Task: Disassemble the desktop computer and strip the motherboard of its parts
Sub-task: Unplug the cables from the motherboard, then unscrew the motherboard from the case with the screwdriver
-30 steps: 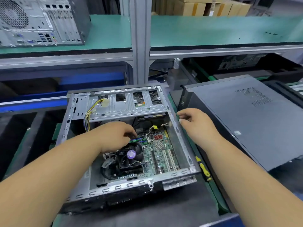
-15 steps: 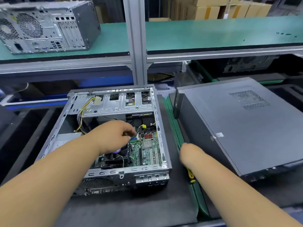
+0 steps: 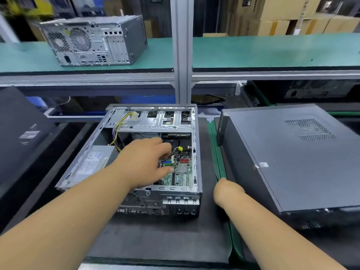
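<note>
While the open case [image 3: 136, 152] lies flat on the black mat [image 3: 155, 236], the left hand [image 3: 145, 162] reaches over the motherboard [image 3: 182, 170], fingers curled around dark cables beside the yellow connector [image 3: 180, 148], just right of its fingertips. The right hand [image 3: 227, 190] is outside the case, folded under; its grip cannot be told.

The open computer case [image 3: 176, 199] is bare dull metal, the closed computer [image 3: 282, 158] matt dark grey, the mat [image 3: 155, 236] black and matt.

no legible txt, PSU label [image 3: 91, 162] blurred
</note>
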